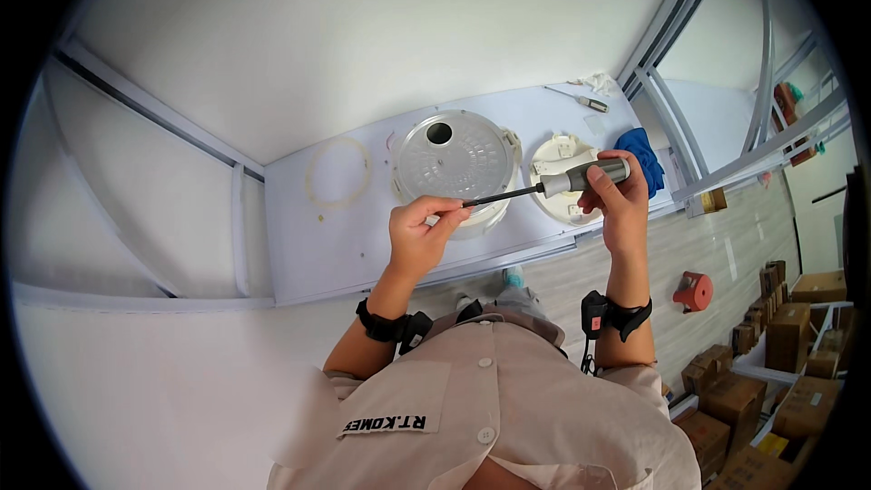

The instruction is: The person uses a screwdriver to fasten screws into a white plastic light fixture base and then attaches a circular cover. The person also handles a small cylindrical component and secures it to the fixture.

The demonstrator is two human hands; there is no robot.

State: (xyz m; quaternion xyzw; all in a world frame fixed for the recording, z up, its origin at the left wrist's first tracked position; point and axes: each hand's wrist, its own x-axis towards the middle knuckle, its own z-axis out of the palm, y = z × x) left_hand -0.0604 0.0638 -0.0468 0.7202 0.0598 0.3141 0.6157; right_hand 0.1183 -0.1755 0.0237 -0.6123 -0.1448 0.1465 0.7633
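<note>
My right hand (614, 195) is wrapped round the grey handle of a screwdriver (570, 181), held level with its dark shaft toward the left. At the shaft's tip, my left hand (423, 234) is closed in a pinch; whether a small part sits between those fingertips cannot be made out. Behind the hands on the table stands a round white appliance with a clear, ribbed lid (458, 159) that has a dark round hole near its far edge. A round cream plastic cover (551, 159) lies to its right, partly hidden by the screwdriver and my right hand.
A thin cream ring (313, 172) lies on the white table (304, 249) at left. Another screwdriver (590, 102) rests at the far right, near a blue cloth (650, 172). A metal frame borders the table. On the floor at right are a red stool (695, 292) and cardboard boxes (787, 336).
</note>
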